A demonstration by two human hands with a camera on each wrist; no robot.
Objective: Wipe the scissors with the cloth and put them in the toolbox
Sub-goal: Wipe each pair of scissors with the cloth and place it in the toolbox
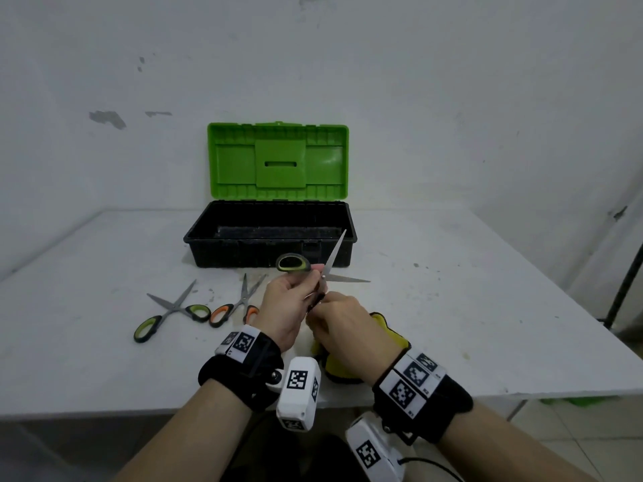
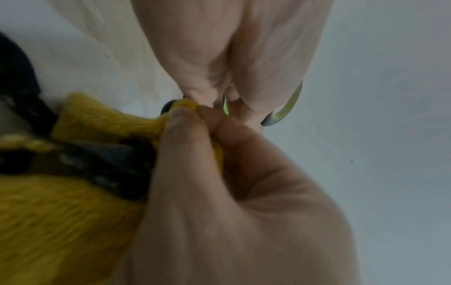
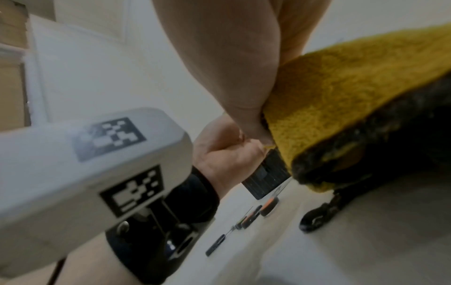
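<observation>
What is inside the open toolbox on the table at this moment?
The toolbox shows a dark interior with what looks like a black tray along the back; no scissors are visible inside. Its near wall covers the front floor, and the held scissors cross its right side.

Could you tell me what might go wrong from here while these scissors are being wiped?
1. The held scissors are spread open, both blades bare, while the right hand pinches the yellow cloth at a handle close to the left hand: a slip could cut a finger.
2. One blade tip points toward the open toolbox and could catch its rim.
</observation>
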